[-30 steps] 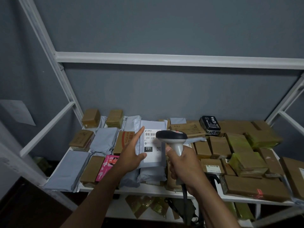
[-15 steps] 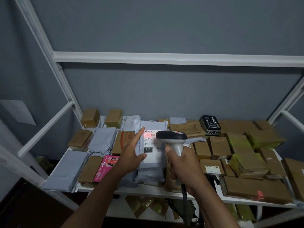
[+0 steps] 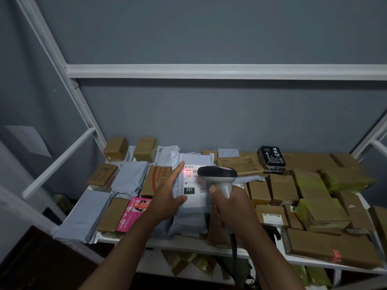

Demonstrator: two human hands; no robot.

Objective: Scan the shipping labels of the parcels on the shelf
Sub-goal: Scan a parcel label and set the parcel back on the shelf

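The right hand (image 3: 232, 210) is wrapped around the handle of the scanner (image 3: 217, 174), fingers curled tight on the grip, and the scanner's dark head points away from the person toward the shelf (image 3: 188, 246). The left hand (image 3: 167, 197) lies flat against the left edge of a grey parcel (image 3: 189, 218), fingers straight and together, thumb spread out across the lower edge of the white label (image 3: 193, 189). So that hand braces the bag, it does not clutch it.

And there is the red glow, sitting on the barcode (image 3: 189, 171) at the top of the label, just beyond the tip of the left forefinger. The barcode runs side to side, its right part hidden behind the scanner head, and the red line lies along that same direction. That is the relation that matters here: the scanner sits just right of and nearer than the barcode, aimed up and left at it, while the bracing hand stays left of the bars and clear of them.

The parcel itself lies in the middle of the shelf, on top of other grey bags, its long side running away from the person. Brown boxes (image 3: 282, 191) crowd the right half of the shelf, well within reach of the scanner hand, with a pink box (image 3: 132, 214) on the left. Judging by the lit code, this read looks to be under way, and whether it has registered cannot be told.
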